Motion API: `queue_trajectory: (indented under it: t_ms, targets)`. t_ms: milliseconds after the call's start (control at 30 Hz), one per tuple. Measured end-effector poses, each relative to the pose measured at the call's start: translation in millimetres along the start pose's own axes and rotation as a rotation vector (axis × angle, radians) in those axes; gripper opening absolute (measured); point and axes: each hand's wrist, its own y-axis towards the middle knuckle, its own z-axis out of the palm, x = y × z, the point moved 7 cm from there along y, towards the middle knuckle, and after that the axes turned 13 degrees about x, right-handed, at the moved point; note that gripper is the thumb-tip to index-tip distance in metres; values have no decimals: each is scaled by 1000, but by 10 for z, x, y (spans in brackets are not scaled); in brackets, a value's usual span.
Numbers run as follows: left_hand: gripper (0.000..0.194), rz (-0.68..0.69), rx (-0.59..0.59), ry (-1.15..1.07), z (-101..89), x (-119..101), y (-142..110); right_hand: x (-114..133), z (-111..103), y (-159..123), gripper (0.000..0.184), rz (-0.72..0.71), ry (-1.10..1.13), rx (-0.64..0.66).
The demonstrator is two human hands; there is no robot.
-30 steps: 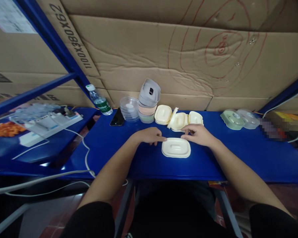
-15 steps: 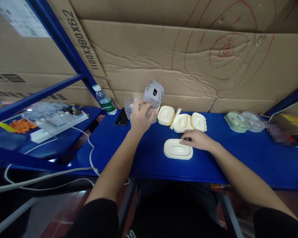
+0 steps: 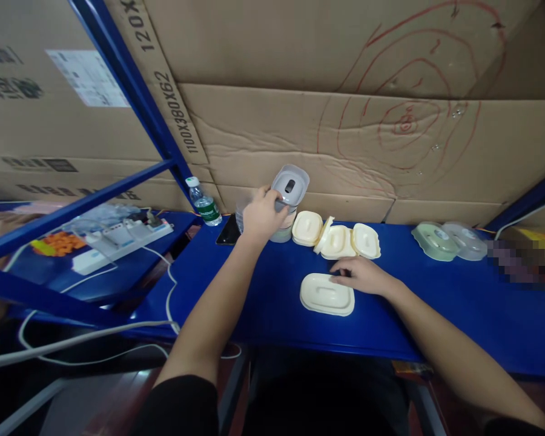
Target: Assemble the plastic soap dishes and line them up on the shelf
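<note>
My left hand (image 3: 264,213) reaches to the back of the table, its fingers and thumb closed on the near edge of a grey plastic lid (image 3: 293,175). That lid is tilted up on a stack of containers (image 3: 281,235), partly hidden by the hand. A cream oval plastic lid (image 3: 327,293) lies flat near the table's front. Over its upper right edge rests my right hand (image 3: 363,275), loosely curled with thumb and index finger apart, not gripping it. Behind it, several cream lids (image 3: 307,227) sit in a row, one leaning on edge.
A water bottle (image 3: 204,203) and a dark phone (image 3: 227,231) are at the back left of the blue table (image 3: 272,303). Green and clear plastic lids (image 3: 436,241) lie at the right. A white power strip (image 3: 122,242) with cables and orange pieces (image 3: 62,243) is on the left table.
My left hand has moved from beside the grey lid onto its edge and closed on it. My right hand stays by the front cream lid. The camera view has tilted upward.
</note>
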Motion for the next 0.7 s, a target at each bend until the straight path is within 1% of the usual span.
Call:
queue_trajectory:
  t_ms: [133,300,500,600,700]
  targets:
    - [25,-43,-36,-100,-45,17,-2,-32,3,-2,34,6,15,0]
    - [27,-56,-83,-193,-25,33,-62,-68,14,5,36,7,5,11]
    - [26,-24,-210,-243,-62,0,-132,-67,12,15,37,1,40,-8]
    - [28,35,-279,-315,-132,-18,-180,-48,-67,-9,37,-2,68,-78]
    - [43,185,-295,-409,-218,-85,-290,-26,-250,-103,40,-12,144,-234]
